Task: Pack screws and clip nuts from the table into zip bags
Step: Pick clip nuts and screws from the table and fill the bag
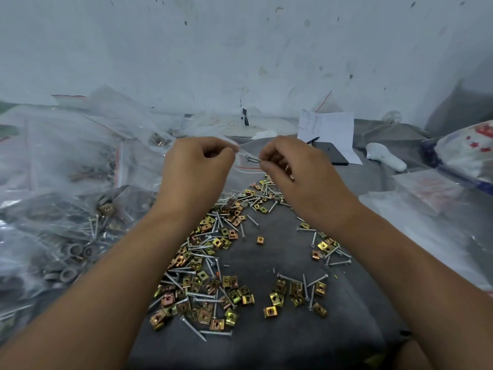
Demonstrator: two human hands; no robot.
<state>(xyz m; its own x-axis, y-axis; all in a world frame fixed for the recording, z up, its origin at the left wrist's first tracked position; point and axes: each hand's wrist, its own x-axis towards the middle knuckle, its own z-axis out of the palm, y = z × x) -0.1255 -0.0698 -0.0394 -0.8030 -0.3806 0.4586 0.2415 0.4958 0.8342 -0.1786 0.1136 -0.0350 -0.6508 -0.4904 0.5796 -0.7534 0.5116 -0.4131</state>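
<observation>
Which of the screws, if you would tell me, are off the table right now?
Only the few screws pinched in the right hand; the others lie on the table.

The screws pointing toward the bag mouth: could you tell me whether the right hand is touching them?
Touching. The head view shows the right hand pinching the screws at its fingertips, their heads pointing toward the zip bag gripped by the left hand.

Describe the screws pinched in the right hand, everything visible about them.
The screws are a small bunch, silvery, metal by the look, with flat round heads and thin shanks. They lie nearly level, heads pointing left toward the open mouth of a clear zip bag that the left hand holds up. The right hand pinches their shanks at the fingertips, above the grey table. The exact count cannot be told.
</observation>
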